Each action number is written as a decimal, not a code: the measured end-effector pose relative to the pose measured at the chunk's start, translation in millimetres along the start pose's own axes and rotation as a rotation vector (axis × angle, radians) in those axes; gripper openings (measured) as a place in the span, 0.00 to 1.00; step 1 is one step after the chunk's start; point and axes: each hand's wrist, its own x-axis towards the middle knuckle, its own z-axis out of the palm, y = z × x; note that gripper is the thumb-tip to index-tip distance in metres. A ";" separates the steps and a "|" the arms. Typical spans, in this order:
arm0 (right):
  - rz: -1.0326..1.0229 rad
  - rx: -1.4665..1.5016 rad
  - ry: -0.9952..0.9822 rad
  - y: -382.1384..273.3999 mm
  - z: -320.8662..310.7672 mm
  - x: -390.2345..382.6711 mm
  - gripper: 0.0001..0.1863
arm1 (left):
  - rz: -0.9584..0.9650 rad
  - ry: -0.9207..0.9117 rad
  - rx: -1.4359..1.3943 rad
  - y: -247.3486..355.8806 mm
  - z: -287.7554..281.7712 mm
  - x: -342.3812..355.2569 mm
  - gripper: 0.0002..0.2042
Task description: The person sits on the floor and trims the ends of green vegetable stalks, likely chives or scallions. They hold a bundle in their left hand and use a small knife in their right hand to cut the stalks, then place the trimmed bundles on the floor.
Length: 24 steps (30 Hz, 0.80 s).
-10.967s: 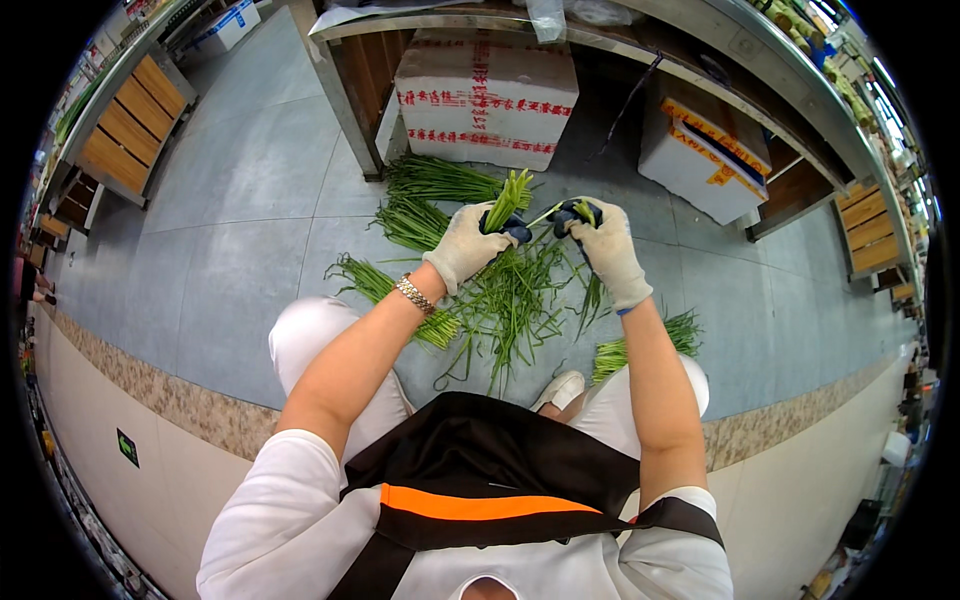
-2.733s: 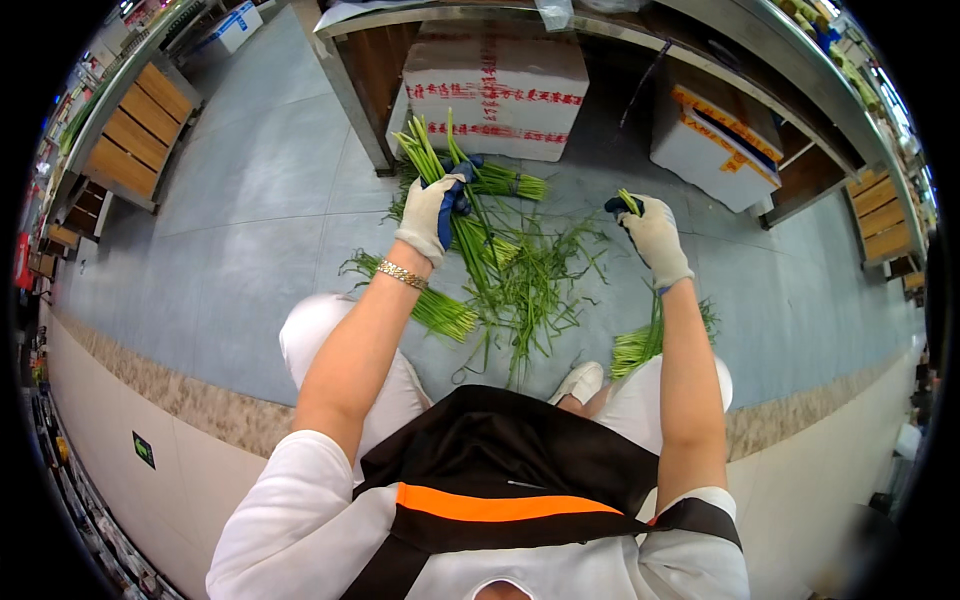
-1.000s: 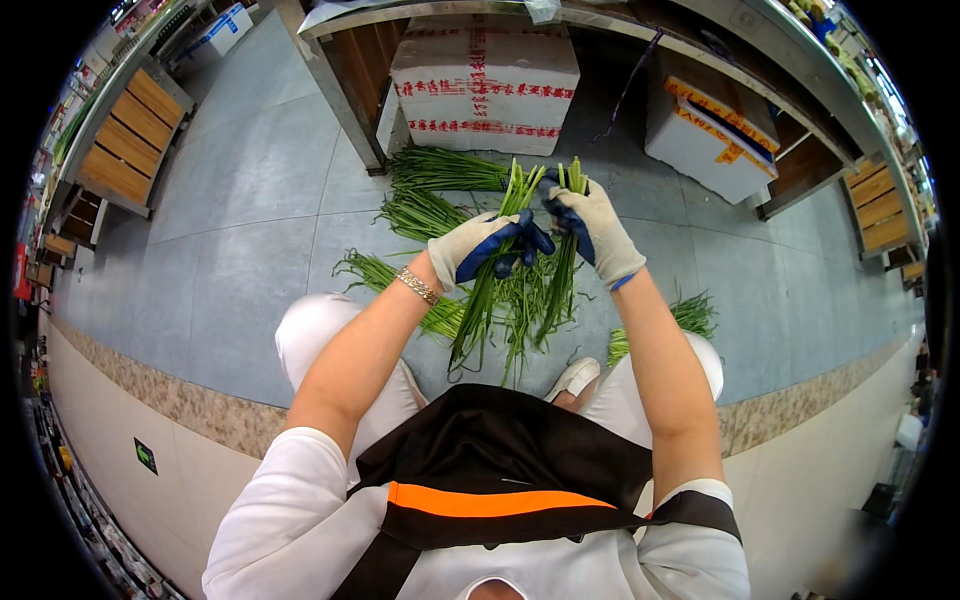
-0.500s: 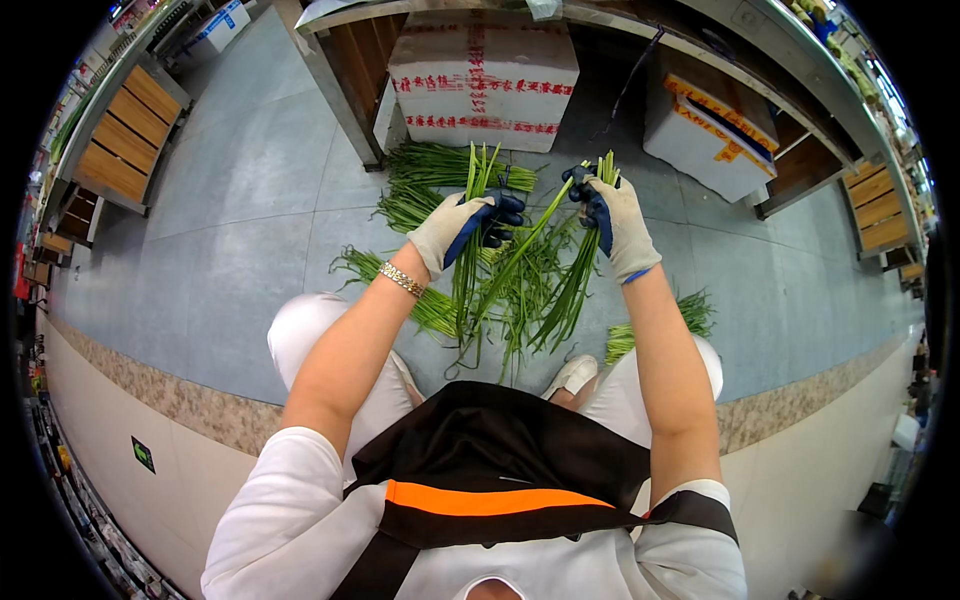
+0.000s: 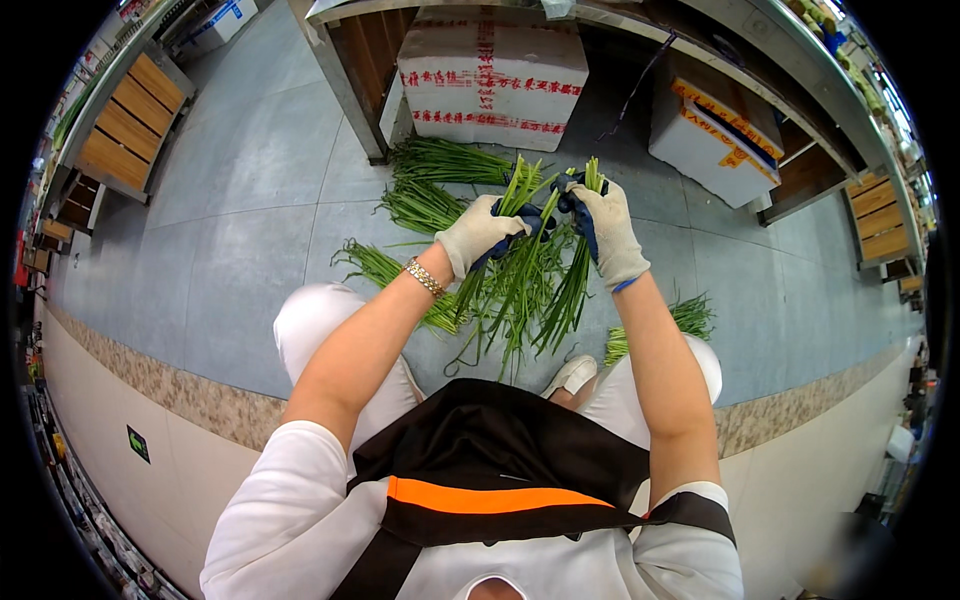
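My left hand [image 5: 478,238], in a white and dark-blue coated glove, is closed around a bunch of garlic chives [image 5: 521,186], pale ends up and leaves trailing down. Close beside it, my gloved right hand [image 5: 610,228] grips a second bunch of chives [image 5: 566,305] in the same way. The fingers of both hands nearly meet, with a few stalks crossing between them. Below lie loose chives [image 5: 515,325] on the floor, partly hidden by the held leaves. Laid-out chive bundles [image 5: 450,160] rest beyond and left of my left hand. Another small pile [image 5: 690,318] lies beside my right knee.
A white foam box [image 5: 490,90] with red markings stands under the counter [image 5: 640,35] ahead. To its right is another foam box [image 5: 705,150] with yellow tape. A counter leg [image 5: 370,130] stands at the front left. My shoe [image 5: 573,376] is just short of the loose chives.
My left hand has moved right with its chives, closing the gap to my right hand. The right hand has shifted slightly down, still holding its bunch. The view has shifted a little.
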 end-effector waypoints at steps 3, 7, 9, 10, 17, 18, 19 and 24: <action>0.044 0.003 0.012 2.5 -7.9 4.5 0.06 | -0.043 0.006 -0.120 7.3 3.8 -4.8 0.11; 0.120 0.045 0.098 -1.1 -4.6 0.7 0.06 | -0.141 0.024 -0.266 26.6 12.4 -15.6 0.11; 0.084 0.057 0.087 3.1 -4.8 2.1 0.06 | -0.088 -0.057 -0.150 27.1 11.2 -15.4 0.11; 0.066 0.063 0.079 3.8 -4.1 2.8 0.06 | -0.061 -0.096 -0.092 27.1 10.1 -15.1 0.11; 0.125 0.027 0.057 -0.3 -9.1 4.3 0.05 | -0.080 -0.099 -0.238 23.9 10.1 -16.5 0.13; 0.120 0.034 0.055 5.2 -13.1 7.8 0.05 | -0.081 -0.111 -0.234 24.7 8.7 -17.2 0.13; 0.115 0.041 0.050 5.7 -13.1 9.0 0.05 | -0.081 -0.120 -0.230 25.0 7.3 -17.9 0.14; 0.127 0.021 0.071 1.0 -11.6 7.4 0.06 | -0.087 -0.159 -0.279 19.8 2.5 -14.3 0.14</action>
